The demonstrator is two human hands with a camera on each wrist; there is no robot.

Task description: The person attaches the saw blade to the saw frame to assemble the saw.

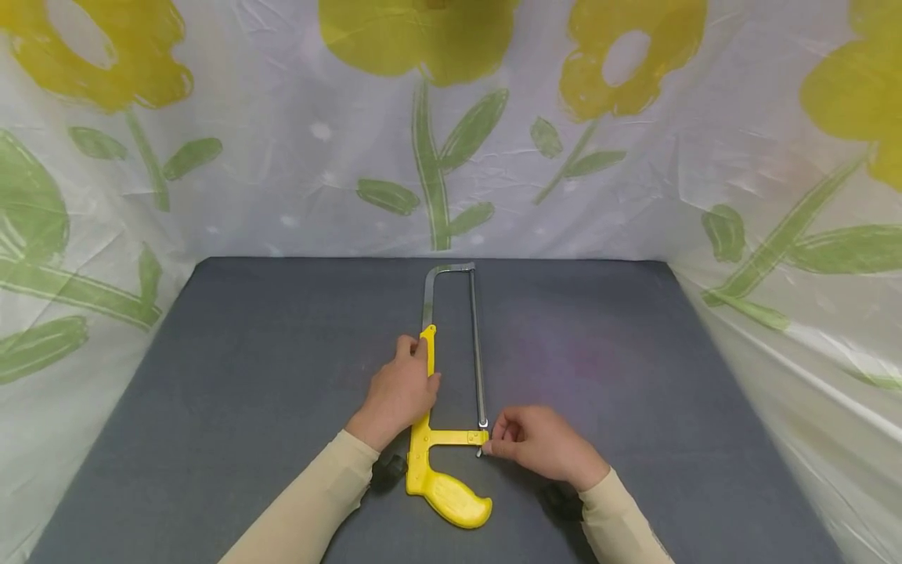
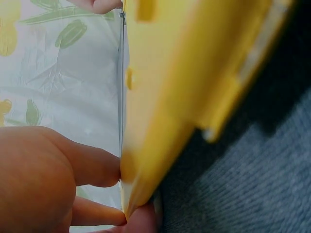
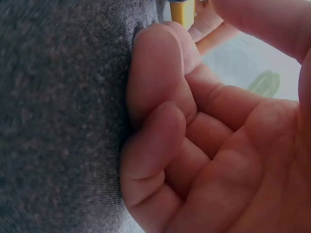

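A hacksaw [image 1: 454, 501] with a yellow handle and a silver front bow lies on the dark table, its handle toward me. Its blade side [image 1: 477, 352] faces right. My left hand [image 1: 400, 392] grips the yellow spine, thumb on the inner side; the left wrist view shows its fingers around the yellow frame [image 2: 160, 97]. At the right end of the yellow crossarm [image 1: 451, 438], by the small tightening screw [image 1: 480, 452], my right hand [image 1: 539, 440] pinches with thumb and forefinger. In the right wrist view its other fingers [image 3: 155, 73] curl against the cloth.
Dark grey cloth covers the table [image 1: 282, 337]. White sheeting [image 1: 282, 157] printed with yellow flowers and green leaves hangs behind the table and along both sides. Black wrist-worn devices [image 1: 387, 474] sit under both wrists.
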